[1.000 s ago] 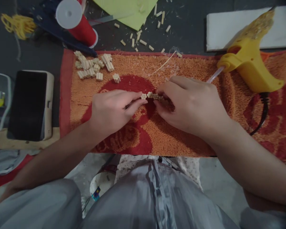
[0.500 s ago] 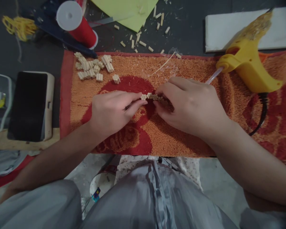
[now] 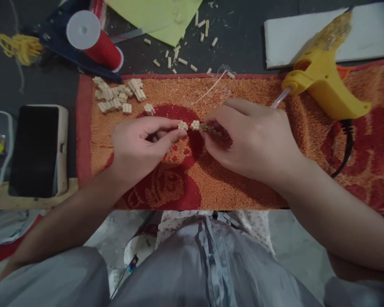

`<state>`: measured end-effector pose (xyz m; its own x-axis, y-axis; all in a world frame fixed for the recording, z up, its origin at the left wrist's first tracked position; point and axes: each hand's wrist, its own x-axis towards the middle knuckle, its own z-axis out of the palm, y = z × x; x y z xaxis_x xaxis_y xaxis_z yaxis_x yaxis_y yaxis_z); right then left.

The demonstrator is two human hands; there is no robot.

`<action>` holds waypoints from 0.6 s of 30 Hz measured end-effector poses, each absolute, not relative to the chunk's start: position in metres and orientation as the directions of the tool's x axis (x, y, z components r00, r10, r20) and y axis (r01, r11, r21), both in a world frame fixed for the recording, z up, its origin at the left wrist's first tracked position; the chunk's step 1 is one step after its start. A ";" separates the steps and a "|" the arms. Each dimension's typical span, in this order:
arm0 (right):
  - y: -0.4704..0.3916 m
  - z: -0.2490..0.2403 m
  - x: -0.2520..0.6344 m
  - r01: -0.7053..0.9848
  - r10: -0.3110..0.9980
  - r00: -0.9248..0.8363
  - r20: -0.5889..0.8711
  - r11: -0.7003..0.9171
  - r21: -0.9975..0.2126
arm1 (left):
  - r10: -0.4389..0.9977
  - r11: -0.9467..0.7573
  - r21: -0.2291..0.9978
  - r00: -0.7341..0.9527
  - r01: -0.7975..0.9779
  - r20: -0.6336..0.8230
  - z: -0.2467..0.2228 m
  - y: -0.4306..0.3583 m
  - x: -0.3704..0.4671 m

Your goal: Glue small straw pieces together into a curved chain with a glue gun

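Between thumb and finger, my left hand (image 3: pixel 141 143) pinches a small cluster of pale stick pieces (image 3: pixel 182 125). My right hand (image 3: pixel 249 138) grips a longer row of joined clusters (image 3: pixel 196 125), partly hidden under its fingers. A narrow gap separates the two held parts, above an orange and red towel (image 3: pixel 237 183). A pile of similar pale bundles (image 3: pixel 115 96) lies on the towel's upper left, and a single bundle (image 3: pixel 149 109) sits just above my left hand.
A yellow glue gun (image 3: pixel 333 81) rests at the right, beside a white block (image 3: pixel 374 34). A red thread spool (image 3: pixel 105 49), yellow string (image 3: pixel 21 47), green paper (image 3: pixel 160 17) and loose cut sticks (image 3: pixel 182 61) are at the back. A phone (image 3: pixel 33 149) lies left.
My left hand has moved slightly left with its cluster, so a gap now shows between it and the row in my right hand. The whole view has shifted a little.
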<state>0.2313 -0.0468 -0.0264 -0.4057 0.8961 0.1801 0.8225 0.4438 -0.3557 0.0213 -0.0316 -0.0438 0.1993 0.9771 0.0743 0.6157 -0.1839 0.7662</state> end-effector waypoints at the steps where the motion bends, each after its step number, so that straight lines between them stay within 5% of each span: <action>1: -0.047 -0.027 0.231 0.816 0.894 -0.407 0.184 0.447 -0.366 | 0.975 -0.196 0.755 0.203 0.625 0.085 -0.044 -0.032 0.022; 9: -0.047 -0.029 0.230 0.802 0.877 -0.442 0.188 0.480 -0.357 | 0.905 -0.426 0.502 0.356 0.753 0.234 -0.040 -0.036 0.022; 18: -0.047 -0.030 0.230 0.804 0.860 -0.480 0.175 0.511 -0.305 | 0.856 -0.515 0.395 0.431 0.761 0.286 -0.044 -0.038 0.018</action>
<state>0.2299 -0.0469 -0.0303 -0.4802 0.8596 0.1746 0.8038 0.5109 -0.3047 0.0182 -0.0384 -0.0438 0.4307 0.8559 0.2862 0.7609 -0.5149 0.3948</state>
